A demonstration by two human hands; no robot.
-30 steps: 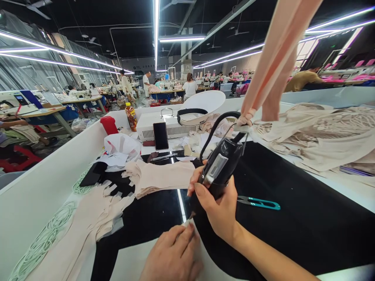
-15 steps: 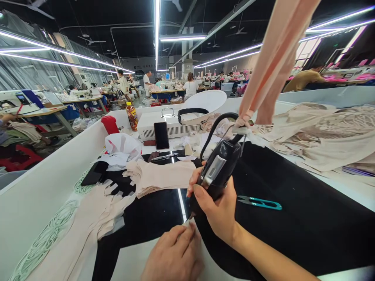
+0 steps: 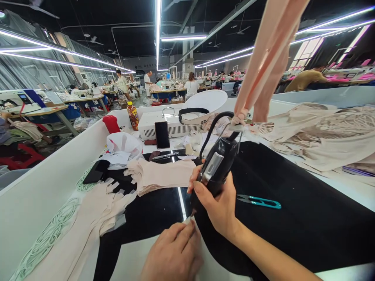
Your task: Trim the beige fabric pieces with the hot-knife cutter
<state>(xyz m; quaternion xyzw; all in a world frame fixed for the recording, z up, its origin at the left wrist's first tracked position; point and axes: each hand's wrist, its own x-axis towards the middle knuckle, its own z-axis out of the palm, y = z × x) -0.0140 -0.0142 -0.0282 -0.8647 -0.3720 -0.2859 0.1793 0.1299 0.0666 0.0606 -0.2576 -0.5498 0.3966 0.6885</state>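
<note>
My right hand [image 3: 215, 203] is wrapped round a black corded handheld power tool [image 3: 220, 162], which is tilted with its narrow tip pointing down. A knotted pink fabric strip [image 3: 263, 62] runs up from the tool's top end. Just below the tip, my left hand [image 3: 174, 251] has its fingers closed at the pointed corner of a pale fabric piece [image 3: 131, 259]. That piece lies on the black work surface [image 3: 293, 226], and my hand covers much of it. Whether the tip touches the fabric I cannot make out.
Teal thread snips [image 3: 260, 201] lie right of my right hand. Stacked pale fabric pieces [image 3: 164, 175] and a black phone-like slab [image 3: 96, 171] are on the left. Behind stand a phone [image 3: 162, 135], a white vented box [image 3: 146, 127] and a drink bottle [image 3: 133, 116]. Fabric heaps [image 3: 328, 128] fill the right.
The tool's upper end and the pink strip have swung slightly left. Both hands stay at nearly the same spot, with the tool's tip still beside my left fingertips.
</note>
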